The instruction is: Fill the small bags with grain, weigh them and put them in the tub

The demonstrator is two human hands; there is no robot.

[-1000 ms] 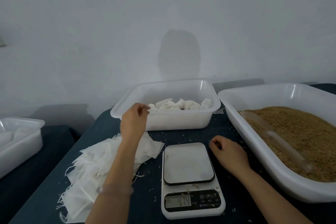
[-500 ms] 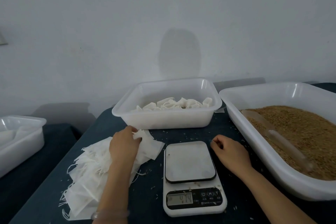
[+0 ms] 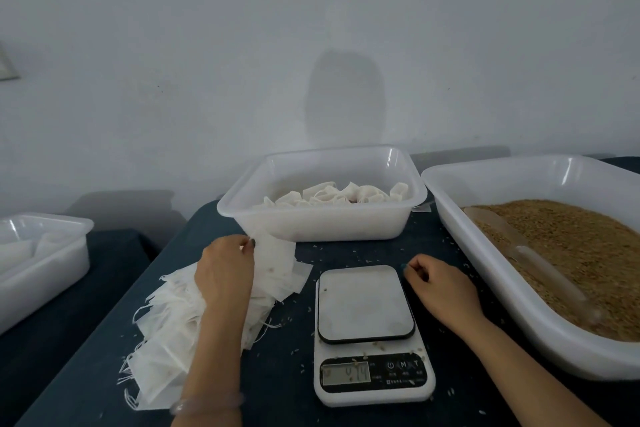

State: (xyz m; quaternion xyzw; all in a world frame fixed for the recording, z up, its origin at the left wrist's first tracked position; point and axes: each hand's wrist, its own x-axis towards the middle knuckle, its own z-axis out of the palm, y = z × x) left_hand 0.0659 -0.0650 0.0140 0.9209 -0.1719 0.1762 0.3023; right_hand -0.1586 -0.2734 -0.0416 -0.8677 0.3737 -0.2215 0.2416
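Checker: Grips first. What is held?

Observer: One empty bag [image 3: 277,262] is pinched by its far corner in the left grip [image 3: 225,274], left of centre. The corner is lifted off the pile of empty bags [image 3: 166,333] spread beneath the wrist. The right grip [image 3: 440,284] is rested on the table [image 3: 284,374] just right of the scale [image 3: 370,347], fingers loosely curled, and nothing is seen in it.

Checker: What could be spoiled at the pick?

Observer: The bags are thin, overlapped and trailed with loose strings. A second one may be dragged up with the first, or the pile may be pulled toward the table's edge at lower left.

Checker: And further out?

Observer: Digits are shown on the display [image 3: 346,374] though the plate [image 3: 363,302] is bare; they are too blurred to be read. If the scale is not zeroed, a false weight would likely be given. Stray grains [image 3: 375,344] are scattered over the scale's front and the table, and some could be lodged under the plate.

Checker: And at filling?

Observer: A clear scoop [image 3: 526,253] is laid in the grain [image 3: 571,246] in the tray [image 3: 512,308] at right. A limp bag mouth held single-handed may be folded shut, and more grain spilled. The tub [image 3: 322,224], behind the scale at centre, is part-filled with filled bags [image 3: 332,196].
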